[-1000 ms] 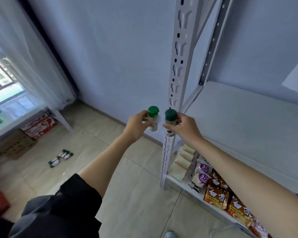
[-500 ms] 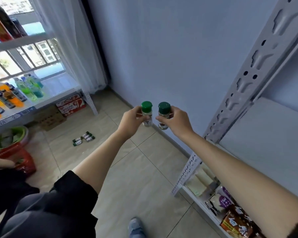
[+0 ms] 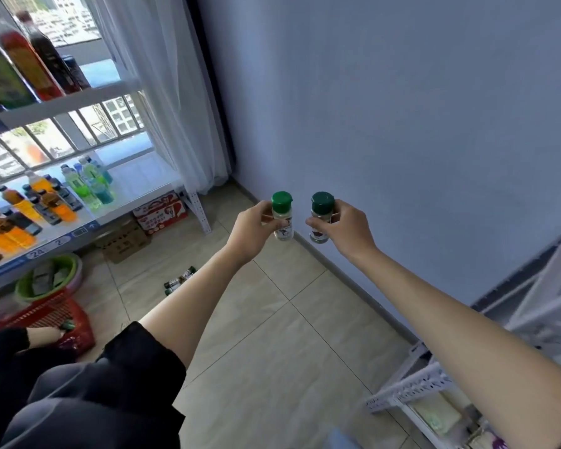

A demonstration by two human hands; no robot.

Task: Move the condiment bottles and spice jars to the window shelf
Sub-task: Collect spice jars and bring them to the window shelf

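A person holds two green-capped spice jars upright in front of a pale blue wall, one in each hand. The left hand curls its grip around the left jar; the right hand pinches the right jar. The jars are near each other, not touching. At left stands the window shelf, stocked with drink bottles. More small jars lie on the tiled floor.

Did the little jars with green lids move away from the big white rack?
Yes. The two spice jars, one in each hand, have left the white rack, now at the right edge, and are heading toward the window shelf.
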